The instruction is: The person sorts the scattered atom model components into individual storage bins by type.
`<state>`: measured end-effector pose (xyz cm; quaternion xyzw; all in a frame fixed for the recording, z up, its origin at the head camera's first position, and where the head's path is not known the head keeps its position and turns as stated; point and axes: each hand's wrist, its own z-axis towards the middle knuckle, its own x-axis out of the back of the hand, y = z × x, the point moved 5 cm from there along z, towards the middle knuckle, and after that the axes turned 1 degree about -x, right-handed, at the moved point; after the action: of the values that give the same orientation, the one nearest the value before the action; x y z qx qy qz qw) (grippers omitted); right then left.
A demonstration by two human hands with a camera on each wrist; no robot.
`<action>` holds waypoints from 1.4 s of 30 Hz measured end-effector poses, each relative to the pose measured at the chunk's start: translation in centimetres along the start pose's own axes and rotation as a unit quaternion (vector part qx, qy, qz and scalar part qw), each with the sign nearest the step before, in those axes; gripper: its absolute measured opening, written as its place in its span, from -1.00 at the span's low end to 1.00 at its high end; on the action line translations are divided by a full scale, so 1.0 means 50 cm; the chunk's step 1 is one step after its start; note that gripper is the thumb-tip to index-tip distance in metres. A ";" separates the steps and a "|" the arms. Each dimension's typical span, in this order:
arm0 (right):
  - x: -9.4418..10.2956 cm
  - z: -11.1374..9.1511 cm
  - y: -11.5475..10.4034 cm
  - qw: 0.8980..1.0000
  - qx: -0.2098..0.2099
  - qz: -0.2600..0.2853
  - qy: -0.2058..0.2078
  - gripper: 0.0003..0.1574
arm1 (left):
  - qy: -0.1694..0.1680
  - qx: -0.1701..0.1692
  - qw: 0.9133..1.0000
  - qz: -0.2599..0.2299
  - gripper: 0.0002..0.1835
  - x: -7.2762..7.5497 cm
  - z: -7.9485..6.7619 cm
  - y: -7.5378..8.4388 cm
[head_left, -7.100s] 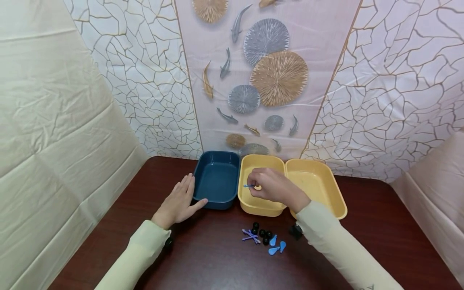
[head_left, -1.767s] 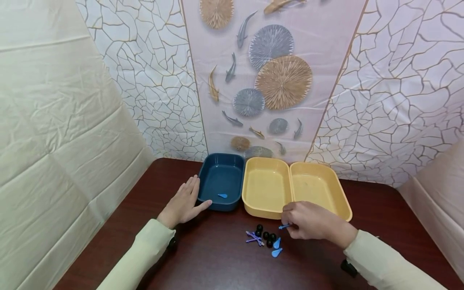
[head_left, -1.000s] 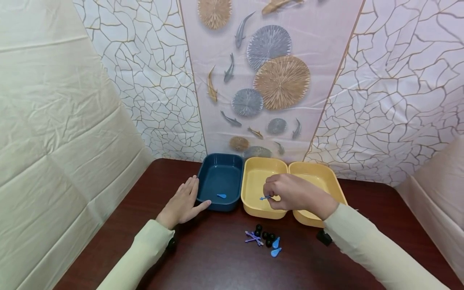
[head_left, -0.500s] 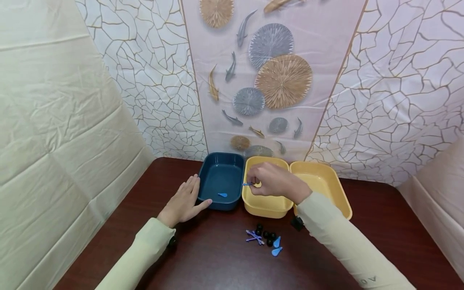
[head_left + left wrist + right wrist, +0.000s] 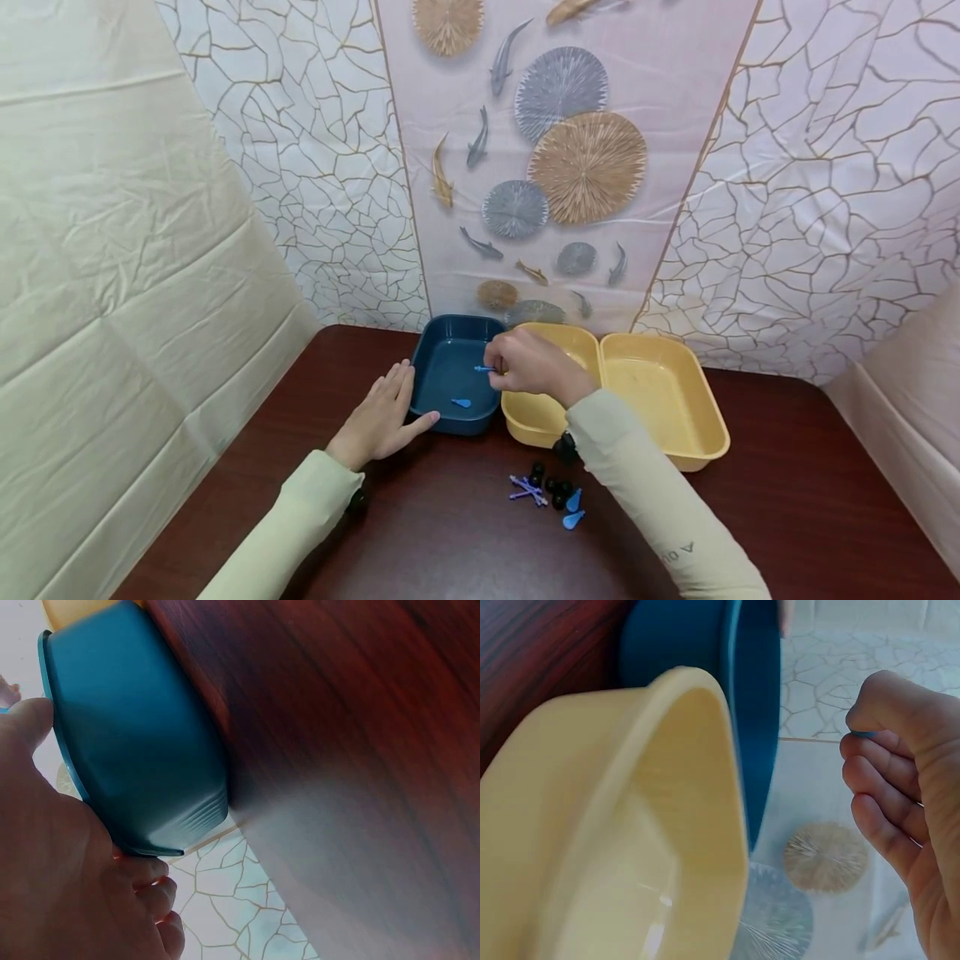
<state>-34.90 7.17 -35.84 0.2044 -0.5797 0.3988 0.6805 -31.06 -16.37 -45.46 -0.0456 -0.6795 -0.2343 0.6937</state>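
My right hand (image 5: 536, 362) pinches a small blue piece with a narrow stem (image 5: 483, 368) over the right side of the dark blue tray (image 5: 450, 333). In the right wrist view only a sliver of that piece (image 5: 862, 734) shows between thumb and finger; the rest is hidden. A blue teardrop-shaped piece (image 5: 461, 403) lies inside the tray near its front. With fingers extended, my left hand (image 5: 375, 421) touches the tray's left side, its thumb at the front rim. The left wrist view shows that thumb (image 5: 34, 720) against the rim.
Two yellow trays, a middle one (image 5: 528, 429) and a right one (image 5: 663, 400), stand in a row beside the blue tray. In front of them lie crossed purple sticks (image 5: 528, 492), several black balls (image 5: 560, 498) and two blue teardrop pieces (image 5: 573, 520). A patterned cloth (image 5: 577, 283) hangs behind.
One blue piece came into the dark tray, and another was picked up from the table. My right hand carried it leftward across the middle yellow tray to the blue one. My left hand stayed.
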 end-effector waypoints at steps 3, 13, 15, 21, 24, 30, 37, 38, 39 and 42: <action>-0.025 0.019 0.009 1.000 -0.018 0.009 -0.012 -0.95 | 0.001 -0.003 1.000 0.002 0.07 -0.002 0.001 0.001; -0.085 0.034 0.042 0.994 -0.093 0.019 -0.062 -0.95 | 0.006 -0.016 1.000 -0.002 0.08 -0.011 0.011 0.020; -0.099 0.037 0.050 0.992 -0.103 0.019 -0.067 -0.95 | 0.008 -0.016 1.000 -0.002 0.07 -0.010 0.011 0.024; -0.141 0.041 0.065 0.989 -0.125 0.011 -0.083 -0.92 | -0.001 -0.011 1.000 -0.002 0.07 -0.014 0.007 0.024; -0.140 0.040 0.064 0.989 -0.124 0.012 -0.078 -0.86 | -0.002 -0.012 1.000 -0.001 0.07 -0.017 0.006 0.023; -0.098 0.026 0.044 0.995 -0.081 0.005 -0.055 -0.81 | 0.004 -0.011 1.000 0.005 0.09 -0.018 0.006 0.014; -0.030 -0.023 0.005 0.999 -0.020 -0.013 -0.035 -0.83 | 0.010 -0.009 1.000 0.005 0.08 -0.008 0.003 0.002; -0.023 -0.033 0.000 0.999 -0.013 -0.013 -0.031 -0.84 | 0.011 -0.009 1.000 0.004 0.07 -0.006 0.002 0.001; -0.017 -0.043 -0.005 1.000 -0.006 -0.013 -0.028 -0.85 | 0.012 -0.009 1.000 0.005 0.07 -0.005 0.002 0.000; -0.007 -0.078 -0.018 1.000 0.007 -0.017 -0.023 -0.86 | 0.010 -0.009 1.000 0.004 0.06 -0.003 0.000 -0.003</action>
<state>-31.78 9.41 -36.97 0.2278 -0.5886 0.3866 0.6725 -31.11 -16.46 -45.62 -0.0523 -0.6699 -0.2383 0.7012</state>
